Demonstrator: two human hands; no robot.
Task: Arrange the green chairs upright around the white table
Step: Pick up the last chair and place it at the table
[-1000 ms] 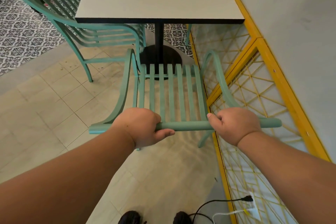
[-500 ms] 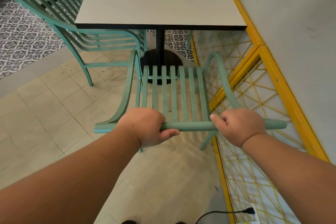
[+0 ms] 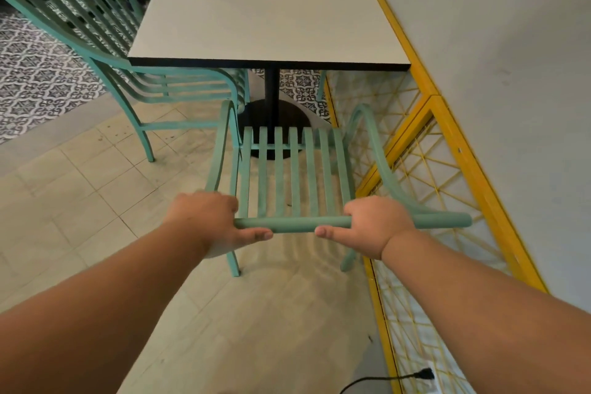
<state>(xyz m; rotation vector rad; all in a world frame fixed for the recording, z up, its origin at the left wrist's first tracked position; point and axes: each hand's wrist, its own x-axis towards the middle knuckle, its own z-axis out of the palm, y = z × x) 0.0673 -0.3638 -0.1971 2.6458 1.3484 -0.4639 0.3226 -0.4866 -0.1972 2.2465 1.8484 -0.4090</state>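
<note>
A green slatted chair point(image 3: 294, 176) stands upright in front of me, its seat facing the white table point(image 3: 262, 22). My left hand point(image 3: 211, 217) and my right hand point(image 3: 374, 224) both grip the round top rail of its backrest. The chair's front sits near the table's black pedestal base point(image 3: 271, 125). A second green chair point(image 3: 96, 41) stands upright at the table's left side, its seat partly tucked under the top.
A yellow metal lattice railing point(image 3: 425, 169) runs along the right, close to the held chair, with a grey wall behind it. A black plug and cable point(image 3: 422, 374) lie at the bottom right. Patterned floor tiles point(image 3: 38, 73) cover the left.
The held chair has moved forward toward the table. My hands have slid closer together along the top rail, and the view has tipped up to show more of the tabletop.
</note>
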